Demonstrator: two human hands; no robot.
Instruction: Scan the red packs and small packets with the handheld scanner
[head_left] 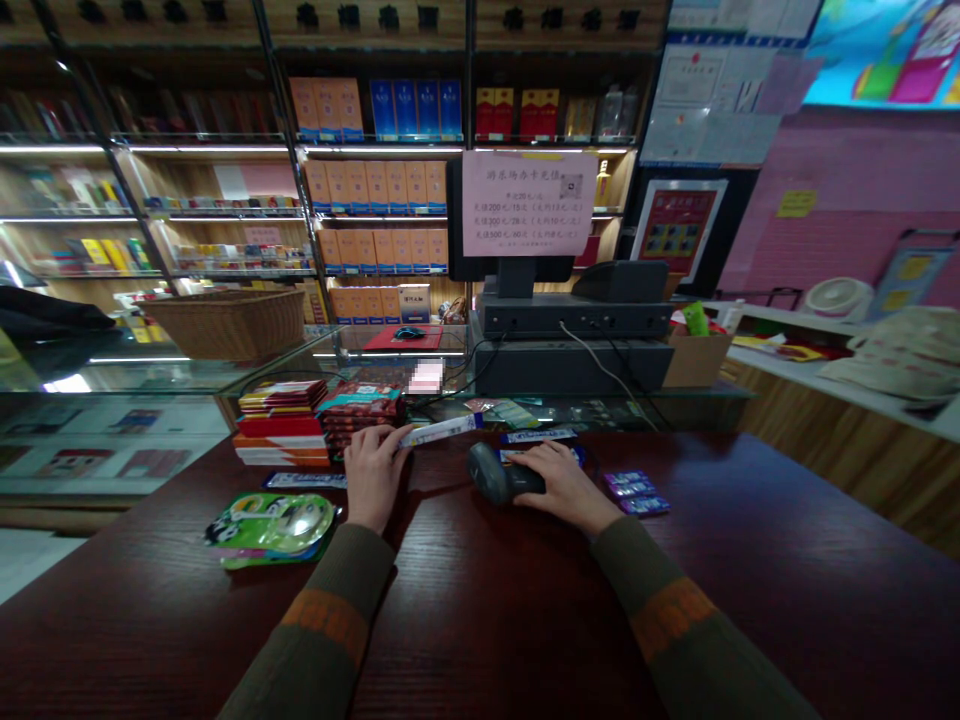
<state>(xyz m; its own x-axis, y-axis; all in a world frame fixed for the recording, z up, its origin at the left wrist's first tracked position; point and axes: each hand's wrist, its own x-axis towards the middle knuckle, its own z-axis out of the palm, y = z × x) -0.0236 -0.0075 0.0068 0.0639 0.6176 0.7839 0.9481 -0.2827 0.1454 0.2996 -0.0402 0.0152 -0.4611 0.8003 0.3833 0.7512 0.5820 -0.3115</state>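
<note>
Pinched by one end, a long slim white-and-blue packet (444, 430) points rightward from my left hand (372, 474). My right hand (568, 484) is wrapped over a dark barcode scanner (491, 474), whose head faces left toward the packet. Similar slim packets (538, 436) lie just behind the scanner, partly hidden by my right hand. Another slim packet (306, 481) lies left of my left hand, above a green blister-carded item (274, 528). Small purple packs (636, 493) sit to the right of my right hand.
Stacked red and orange boxes (281, 425) and brown packets (361, 410) stand at the back left of the dark wooden table (480, 620). Behind are a glass counter, a wicker basket (232, 322), a monitor with a pink notice (529, 205), and a cardboard box (697, 358).
</note>
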